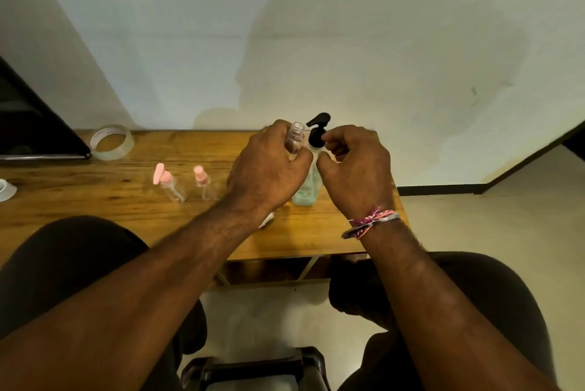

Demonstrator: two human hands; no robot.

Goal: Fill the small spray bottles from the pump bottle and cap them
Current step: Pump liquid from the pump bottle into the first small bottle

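My left hand grips a small clear spray bottle with no cap, its open neck up beside the pump. The pump bottle stands on the wooden table, pale green liquid inside, black pump head on top. My right hand is curled at the collar under the pump head, fingertips pinching it. Two other small clear bottles stand to the left: one with a pink flip cap, one with a pink spray cap. A white piece peeks out under my left wrist.
A roll of clear tape lies at the table's back left, next to a dark flat object. A white item sits at the left edge. The table's right edge runs just past my right hand. My knees are below the front edge.
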